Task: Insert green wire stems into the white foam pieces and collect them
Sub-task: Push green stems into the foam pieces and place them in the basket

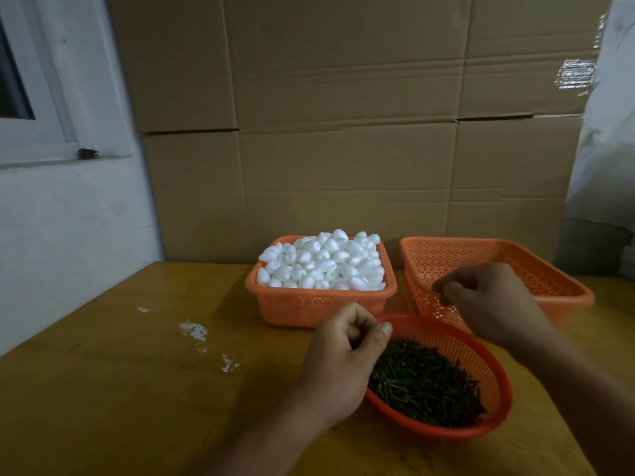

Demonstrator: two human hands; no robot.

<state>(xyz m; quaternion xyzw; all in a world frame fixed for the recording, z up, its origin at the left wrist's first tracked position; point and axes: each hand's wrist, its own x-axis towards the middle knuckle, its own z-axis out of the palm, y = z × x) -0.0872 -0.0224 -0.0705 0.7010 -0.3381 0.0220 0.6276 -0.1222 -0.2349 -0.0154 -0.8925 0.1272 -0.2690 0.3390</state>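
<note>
Hovering curled at the red basket's (494,369) nine o'clock rim, her left hand (343,352) should pinch one green stem (422,383) cleanly, while the right hand (488,297), fingers bunched on something I cannot make out, waits at one o'clock beside the foam pieces (323,262).

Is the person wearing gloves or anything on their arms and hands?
No gloves. The left hand and the right hand are both bare. The forearms are bare too: no sleeves reach into the picture. I can see no rings, watch or bracelets on them. The fingers have short, plain nails with no polish that I can see.
</note>
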